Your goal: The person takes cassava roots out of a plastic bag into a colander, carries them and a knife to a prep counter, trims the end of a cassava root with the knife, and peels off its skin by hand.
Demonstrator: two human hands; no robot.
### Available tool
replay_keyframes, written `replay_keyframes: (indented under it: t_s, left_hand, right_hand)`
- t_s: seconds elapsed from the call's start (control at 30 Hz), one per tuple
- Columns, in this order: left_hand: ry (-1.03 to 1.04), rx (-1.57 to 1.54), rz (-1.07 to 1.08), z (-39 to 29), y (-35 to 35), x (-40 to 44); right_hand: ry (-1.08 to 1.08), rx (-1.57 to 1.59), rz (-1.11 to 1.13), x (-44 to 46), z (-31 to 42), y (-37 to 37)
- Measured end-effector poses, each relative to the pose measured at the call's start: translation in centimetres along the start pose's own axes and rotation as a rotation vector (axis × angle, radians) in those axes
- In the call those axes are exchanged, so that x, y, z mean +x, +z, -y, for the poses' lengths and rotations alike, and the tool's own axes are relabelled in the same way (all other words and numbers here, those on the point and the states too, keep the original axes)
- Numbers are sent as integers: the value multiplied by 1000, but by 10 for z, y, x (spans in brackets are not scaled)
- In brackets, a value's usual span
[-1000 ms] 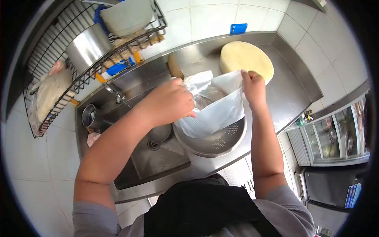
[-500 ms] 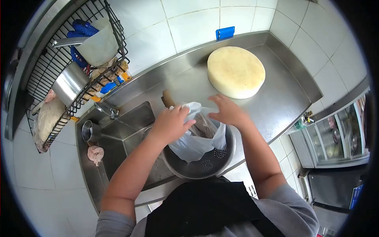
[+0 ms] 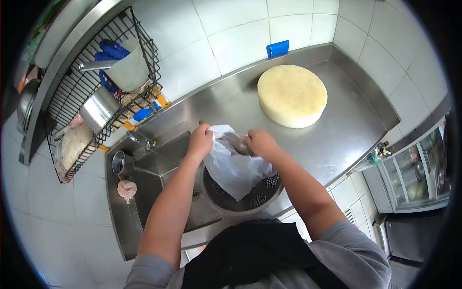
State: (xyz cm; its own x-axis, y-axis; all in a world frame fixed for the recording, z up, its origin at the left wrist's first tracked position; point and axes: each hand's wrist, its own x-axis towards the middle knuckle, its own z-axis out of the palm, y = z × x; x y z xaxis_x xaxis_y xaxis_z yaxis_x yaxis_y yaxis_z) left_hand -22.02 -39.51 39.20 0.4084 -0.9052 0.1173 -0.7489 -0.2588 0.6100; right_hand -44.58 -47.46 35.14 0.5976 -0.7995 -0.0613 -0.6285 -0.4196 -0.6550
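The head view shows the left hand (image 3: 200, 140) closed narrow on the edge of a thin white plastic bag (image 3: 230, 166). The bag hangs between the two hands, dipping nearer to the body than either. Its long axis slants from the left hand's grip down to a drooping corner that points toward the black apron (image 3: 245, 250), while its mouth faces the right hand (image 3: 263, 144). That hand is bent in at the mouth, just beside a greyish-brown wrapped thing (image 3: 239, 143); its fingertips are partly hidden, so what they hold, if anything, I cannot tell. Below both hands is a round perforated metal colander (image 3: 259, 197), and beyond the right hand a thick pale-yellow wheel-shaped block (image 3: 292, 96)
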Motion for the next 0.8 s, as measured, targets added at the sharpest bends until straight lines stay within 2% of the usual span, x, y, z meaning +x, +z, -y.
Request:
replay_keyframes:
  t_s: [0.07,0.1,0.13,0.17,0.2,0.27,0.3,0.37,0.4,0.47,0.53,0.57,0.73,0.8]
  left_hand:
    - [-61,-141,13,-1,3,-11]
    - [-59,-140,14,-21,-5,-18]
    - [116,90,81,-54,-19,-31]
    - [287,319,150,-74,-23,-40]
    - [279,315,157,-77,-15,-41]
    - [648,452,-93,-80,-4,-35]
    - [648,455,-97,-75,-2,-27]
    - [336,552,538,-61,-2,-11]
    - [346,558,540,-63,-7,-10]
    - [405,617,488,-67,-17,-16]
    - [474,432,208,-37,-33,-13]
    - [393,452,119,-27,-45,-14]
    - [144,492,-66,36,-51,-38]
    - [42,442,-124,68,-37,-42]
  right_hand:
    - [20,79,-64,-18,-11,11]
    - [-54,124,-168,-27,-19,21]
    - [-125,167,-268,-32,-25,26]
    - [-121,167,-263,-36,-25,26]
    - [-148,208,-253,-44,-20,22]
    - [-186,268,-256,-52,-11,20]
    - [-192,269,-257,-55,-9,18]
    - [-177,266,-261,-61,-7,9]
    - [-173,268,-272,-65,-6,1]
    - [-154,311,-280,-81,-10,-10]
    - [-175,287,-303,-98,-24,-15]
    - [-210,263,-321,-107,-32,-18]
    - [-22,293,-329,-171,-75,-32]
    - [148,371,-341,-190,-86,-20]
